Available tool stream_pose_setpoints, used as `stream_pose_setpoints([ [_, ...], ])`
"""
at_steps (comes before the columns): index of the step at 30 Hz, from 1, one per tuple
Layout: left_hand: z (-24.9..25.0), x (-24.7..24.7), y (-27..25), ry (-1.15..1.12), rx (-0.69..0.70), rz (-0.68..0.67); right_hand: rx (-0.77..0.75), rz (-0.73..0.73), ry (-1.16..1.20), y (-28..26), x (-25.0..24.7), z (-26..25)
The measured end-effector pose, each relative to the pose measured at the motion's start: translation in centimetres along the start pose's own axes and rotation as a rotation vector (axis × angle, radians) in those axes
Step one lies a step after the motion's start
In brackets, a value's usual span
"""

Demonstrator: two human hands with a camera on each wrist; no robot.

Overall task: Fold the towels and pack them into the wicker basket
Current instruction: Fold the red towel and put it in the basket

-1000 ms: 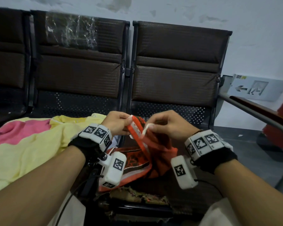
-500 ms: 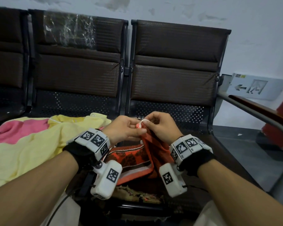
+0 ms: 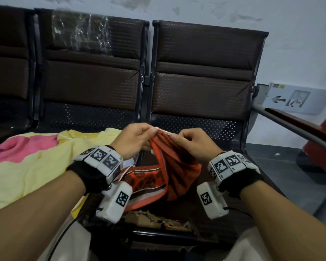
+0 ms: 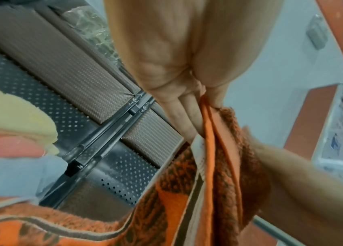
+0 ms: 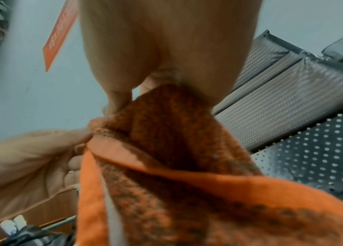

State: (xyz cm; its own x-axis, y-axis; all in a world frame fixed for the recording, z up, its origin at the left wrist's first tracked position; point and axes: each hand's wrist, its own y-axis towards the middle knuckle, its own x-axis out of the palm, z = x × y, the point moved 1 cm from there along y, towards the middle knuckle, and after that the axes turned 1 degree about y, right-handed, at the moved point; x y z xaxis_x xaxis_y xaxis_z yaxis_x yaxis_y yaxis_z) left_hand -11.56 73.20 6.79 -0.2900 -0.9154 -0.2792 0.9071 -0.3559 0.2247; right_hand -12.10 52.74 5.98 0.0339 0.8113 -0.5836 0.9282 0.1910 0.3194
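An orange and brown patterned towel (image 3: 169,166) hangs over the brown seat in front of me, held up by its top edge. My left hand (image 3: 137,140) pinches that edge at the left and my right hand (image 3: 192,144) pinches it at the right, a short span apart. In the left wrist view the left hand (image 4: 187,93) grips the orange towel (image 4: 214,166) between thumb and fingers. In the right wrist view the right hand (image 5: 166,58) pinches the orange towel (image 5: 176,158). A yellow and pink towel (image 3: 26,161) lies on the seat to the left. No wicker basket is in view.
A row of brown padded chairs (image 3: 205,72) with perforated metal seats stands against a white wall. A metal and wood armrest (image 3: 299,129) runs along the right. The seat's front edge (image 3: 158,221) is torn and frayed.
Both hands have risen a little and drawn apart along the towel's top edge, spreading it between them; half a second ago they met at one point.
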Motion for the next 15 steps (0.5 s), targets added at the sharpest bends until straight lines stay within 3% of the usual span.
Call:
stream_pose_setpoints([
  [3,0.4,-0.8,0.3,-0.117,-0.028,0.175,0.015,-0.086,-0.148,-0.6,-0.8,0.8],
  [6,1.2,-2.1,0.3,-0.316,-0.105,0.34,0.018,-0.117,-0.463,-1.3,-2.2,1.4],
  [10,1.5,-3.2,-0.3,-0.613,-0.23,0.25,-0.04,-0.051,-0.606,-1.6,-3.8,1.9],
  [12,1.3,-3.5,-0.5,-0.691,-0.254,0.217,0.001,-0.166,-0.717,-2.2,-3.9,2.3],
  [15,1.2,-4.3,-0.7,-0.785,-0.282,0.315,0.17,-0.37,-0.905,-3.0,-3.6,3.3],
])
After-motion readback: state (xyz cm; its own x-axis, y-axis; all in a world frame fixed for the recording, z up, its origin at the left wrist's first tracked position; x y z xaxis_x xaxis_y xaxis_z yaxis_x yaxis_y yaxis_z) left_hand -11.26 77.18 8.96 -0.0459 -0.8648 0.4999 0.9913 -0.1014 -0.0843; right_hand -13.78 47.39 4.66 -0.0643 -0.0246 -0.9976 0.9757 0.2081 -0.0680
